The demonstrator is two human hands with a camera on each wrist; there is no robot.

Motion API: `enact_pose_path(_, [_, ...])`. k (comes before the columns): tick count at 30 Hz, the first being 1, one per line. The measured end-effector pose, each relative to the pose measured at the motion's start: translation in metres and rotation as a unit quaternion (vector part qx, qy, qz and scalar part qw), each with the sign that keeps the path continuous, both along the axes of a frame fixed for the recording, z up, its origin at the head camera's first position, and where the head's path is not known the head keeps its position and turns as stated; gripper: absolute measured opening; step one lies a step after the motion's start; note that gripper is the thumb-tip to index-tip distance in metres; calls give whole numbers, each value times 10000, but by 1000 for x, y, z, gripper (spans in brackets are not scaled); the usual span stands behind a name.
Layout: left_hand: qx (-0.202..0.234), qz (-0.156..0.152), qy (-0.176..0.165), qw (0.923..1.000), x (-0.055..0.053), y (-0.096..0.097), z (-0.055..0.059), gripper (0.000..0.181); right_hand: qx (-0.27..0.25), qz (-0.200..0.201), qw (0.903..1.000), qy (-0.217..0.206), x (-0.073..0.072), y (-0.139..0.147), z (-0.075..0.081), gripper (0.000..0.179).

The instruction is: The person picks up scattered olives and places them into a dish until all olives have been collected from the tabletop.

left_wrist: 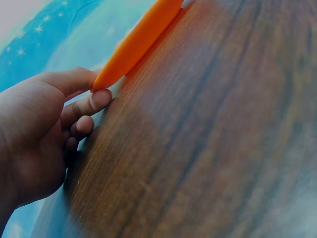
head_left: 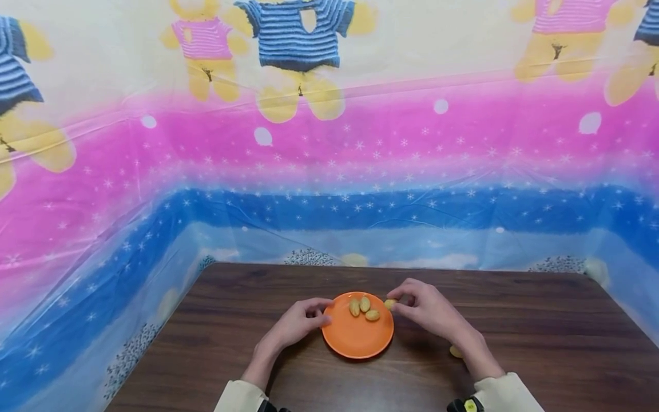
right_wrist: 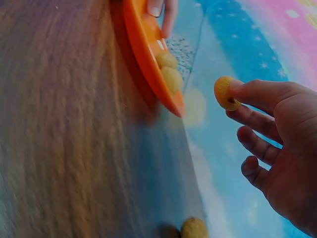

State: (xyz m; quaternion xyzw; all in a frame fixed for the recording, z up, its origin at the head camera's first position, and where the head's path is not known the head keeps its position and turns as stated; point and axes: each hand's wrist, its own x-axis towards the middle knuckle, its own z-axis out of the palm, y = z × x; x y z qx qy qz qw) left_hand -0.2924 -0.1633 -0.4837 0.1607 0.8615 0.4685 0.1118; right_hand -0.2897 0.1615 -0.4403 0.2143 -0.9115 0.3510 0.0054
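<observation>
An orange plate (head_left: 355,340) lies on the wooden table between both hands, with three small yellow oval fruits (head_left: 372,315) grouped on its far half. My left hand (head_left: 296,325) pinches the plate's left rim; in the left wrist view the thumb and index finger meet at the orange edge. Just off the plate's right rim, my right hand (head_left: 435,312) holds another yellow oval fruit (right_wrist: 226,93) between thumb and fingertips. This one shows a small dark spot in the right wrist view. Its other fingers are loosely bent below.
One more yellow fruit (head_left: 455,351) lies on the table beside the right forearm, partly covered by it. The dark wood table (head_left: 247,286) reaches back to a printed cloth (head_left: 329,212) that hangs behind and along the left side.
</observation>
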Motion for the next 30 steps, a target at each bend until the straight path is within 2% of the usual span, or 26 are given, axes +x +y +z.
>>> enact_pose_path(7, [-88,0,-40,10000,-2,1,-3,40,-40,274,9996,-78,-2,-11,-10,16])
enact_pose_path(13, [-39,-14,35,10000,0,1,0,39,-81,460,9988,-171,-2,-17,-17,16])
enact_pose_path(30, [80,41,17,10000,1,0,-1,40,154,537,9977,-391,-4,-28,-27,11])
